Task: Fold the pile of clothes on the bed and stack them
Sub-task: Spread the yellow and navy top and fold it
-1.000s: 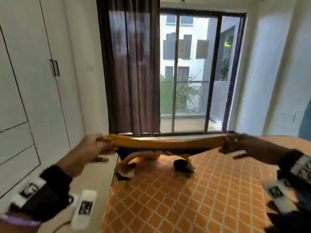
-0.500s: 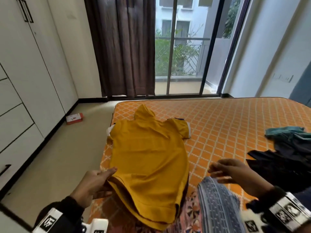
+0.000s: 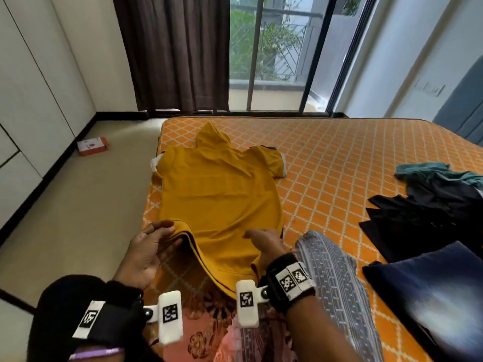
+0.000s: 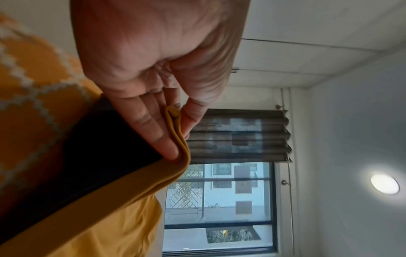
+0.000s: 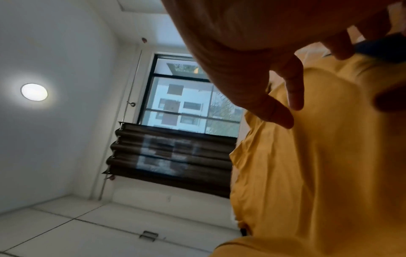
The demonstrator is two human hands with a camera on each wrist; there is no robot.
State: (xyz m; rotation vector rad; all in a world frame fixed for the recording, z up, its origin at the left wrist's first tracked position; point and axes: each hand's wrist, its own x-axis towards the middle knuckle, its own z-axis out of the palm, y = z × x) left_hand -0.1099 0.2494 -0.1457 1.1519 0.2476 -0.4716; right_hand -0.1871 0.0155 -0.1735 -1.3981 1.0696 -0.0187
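We are in a home bedroom: a bed (image 3: 339, 163) under an orange lattice-print cover fills the floor beside white built-in wardrobes (image 3: 31, 82). Brown curtains (image 3: 172, 53) hang at a sliding glass door (image 3: 277, 53) onto a railed balcony, and loose clothes (image 3: 428, 202) lie heaped on the bed's right side.

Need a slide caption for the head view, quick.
Left hand pinches the yellow shirt hem on the orange bed; right hand rests on it.

Left hand (image 3: 150, 250): fingers and thumb pinch a fabric hem. Right hand (image 3: 265, 242): fingers loosely extended, palm down.
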